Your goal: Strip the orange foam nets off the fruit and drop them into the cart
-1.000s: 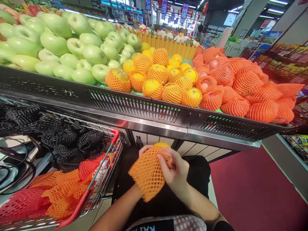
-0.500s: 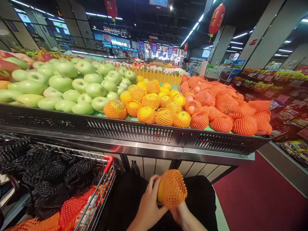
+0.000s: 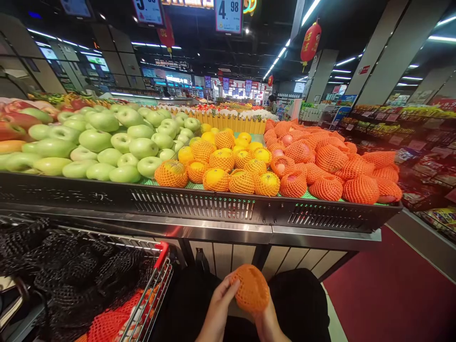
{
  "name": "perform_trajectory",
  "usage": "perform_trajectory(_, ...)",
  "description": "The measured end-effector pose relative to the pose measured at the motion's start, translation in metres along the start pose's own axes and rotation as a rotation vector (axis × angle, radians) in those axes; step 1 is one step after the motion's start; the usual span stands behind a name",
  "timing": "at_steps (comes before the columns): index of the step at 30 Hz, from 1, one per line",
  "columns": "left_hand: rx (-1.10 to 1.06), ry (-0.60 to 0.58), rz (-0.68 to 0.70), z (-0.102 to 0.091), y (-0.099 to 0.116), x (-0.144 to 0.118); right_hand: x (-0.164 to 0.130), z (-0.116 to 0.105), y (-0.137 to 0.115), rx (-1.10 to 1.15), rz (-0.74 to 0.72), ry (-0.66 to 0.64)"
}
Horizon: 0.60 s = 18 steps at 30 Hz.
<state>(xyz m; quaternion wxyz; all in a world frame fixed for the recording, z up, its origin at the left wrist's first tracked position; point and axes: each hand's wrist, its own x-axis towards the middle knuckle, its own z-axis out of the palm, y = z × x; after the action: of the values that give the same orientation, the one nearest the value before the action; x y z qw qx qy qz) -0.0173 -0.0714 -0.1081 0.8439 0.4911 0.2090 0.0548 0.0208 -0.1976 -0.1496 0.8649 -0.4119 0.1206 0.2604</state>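
Observation:
At the bottom centre I hold an orange fruit wrapped in an orange foam net (image 3: 251, 289). My left hand (image 3: 218, 304) grips its left side with the fingers on the net. My right hand (image 3: 266, 321) cups it from below and is mostly hidden by the fruit. Straight ahead, on the black display stand (image 3: 199, 204), lie several net-wrapped oranges (image 3: 221, 171), with green apples (image 3: 107, 145) to their left and fruit in orange nets (image 3: 331, 166) to their right.
A red-rimmed wire cart (image 3: 156, 280) at the lower left holds black foam nets (image 3: 71, 270) and orange-red nets (image 3: 103, 325). A red floor (image 3: 388, 294) runs along the right. Price signs (image 3: 228, 14) hang overhead. A yellow fence (image 3: 231, 122) borders the display's far side.
The net now covers the whole fruit; a second ago I was still pulling it over. My view has tilted up, so hands and cart sit lower in the picture.

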Motion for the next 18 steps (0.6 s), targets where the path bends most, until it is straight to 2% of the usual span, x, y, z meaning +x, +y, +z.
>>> perform_trajectory(4,-0.140,-0.015,-0.138,-0.014,-0.007,0.005,-0.004,0.013,-0.012,0.168,0.099,0.011)
perform_trajectory(7,-0.157,-0.083,-0.220,-0.021,-0.023,0.001,-0.007,0.009,-0.014,0.194,0.079,0.016)
perform_trajectory(9,-0.206,-0.088,-0.246,-0.022,-0.030,-0.004,-0.008,0.006,-0.014,0.165,0.072,-0.002)
perform_trajectory(12,-0.339,-0.114,-0.257,-0.019,-0.035,-0.013,-0.007,0.006,-0.018,0.093,0.056,-0.060)
perform_trajectory(15,-0.412,-0.203,-0.243,-0.014,-0.039,-0.018,-0.002,0.012,-0.027,0.028,0.048,-0.139)
perform_trajectory(18,-0.405,-0.250,-0.201,-0.012,-0.047,-0.016,0.006,0.013,-0.036,-0.105,-0.011,-0.084)
